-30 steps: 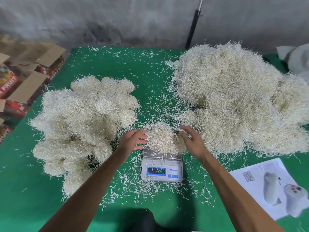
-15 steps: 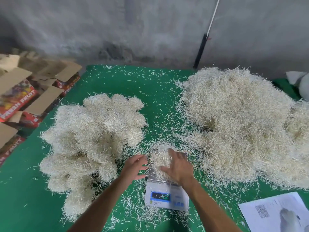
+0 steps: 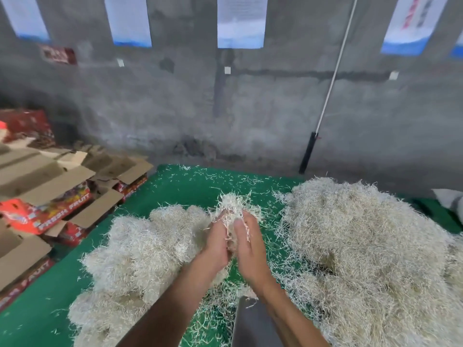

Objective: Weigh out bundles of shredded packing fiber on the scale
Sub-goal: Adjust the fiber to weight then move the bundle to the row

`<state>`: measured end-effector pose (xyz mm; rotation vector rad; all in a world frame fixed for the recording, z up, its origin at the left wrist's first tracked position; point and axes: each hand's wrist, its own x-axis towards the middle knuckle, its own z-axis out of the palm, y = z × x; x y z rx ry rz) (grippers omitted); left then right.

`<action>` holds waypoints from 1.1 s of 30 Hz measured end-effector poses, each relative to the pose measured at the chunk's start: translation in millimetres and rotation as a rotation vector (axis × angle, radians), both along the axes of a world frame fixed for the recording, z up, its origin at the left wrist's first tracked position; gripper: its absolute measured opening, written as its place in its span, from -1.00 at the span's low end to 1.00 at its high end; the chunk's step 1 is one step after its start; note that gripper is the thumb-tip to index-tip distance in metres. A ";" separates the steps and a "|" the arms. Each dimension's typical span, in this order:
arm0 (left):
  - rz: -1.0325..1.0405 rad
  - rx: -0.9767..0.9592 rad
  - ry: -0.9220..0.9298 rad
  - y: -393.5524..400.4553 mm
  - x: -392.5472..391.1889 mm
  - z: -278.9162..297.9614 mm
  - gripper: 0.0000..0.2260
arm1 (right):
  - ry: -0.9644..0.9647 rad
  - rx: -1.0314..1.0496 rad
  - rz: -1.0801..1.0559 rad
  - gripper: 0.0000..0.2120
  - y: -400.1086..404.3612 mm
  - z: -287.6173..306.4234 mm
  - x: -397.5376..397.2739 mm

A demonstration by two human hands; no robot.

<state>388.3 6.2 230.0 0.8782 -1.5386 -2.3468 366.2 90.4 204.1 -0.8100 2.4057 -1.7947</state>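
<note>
- Bundle of fiber [image 3: 234,205] between the fingers: pale straw-cream, thin strands.
- Table cover [image 3: 175,189] beyond the fingertips: solid bright green, flecked with cream shreds.
- Heaped pile [image 3: 350,241] right of the fingers: cream with tan shadows.
- Smaller pile [image 3: 140,249] left of the fingers: same off-white.
- Scale platform [image 3: 253,324] below the wrists: dull grey.
- Cartons [image 3: 50,211] far left: brown flaps, red printed sides with white lettering.
- Wall [image 3: 250,108] behind: mottled grey.
</note>
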 end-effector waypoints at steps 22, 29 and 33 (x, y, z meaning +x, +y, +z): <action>-0.169 0.354 0.302 30.3 -46.3 107.3 -0.43 | 0.463 0.014 0.052 -0.61 30.3 100.3 -48.8; -0.224 0.388 0.208 24.6 -63.1 87.2 -0.46 | 0.363 0.118 -0.071 -0.63 54.9 89.2 -64.6; -0.105 0.645 0.226 23.9 -60.8 70.7 -0.55 | 0.533 0.115 0.030 -0.81 44.0 71.5 -49.2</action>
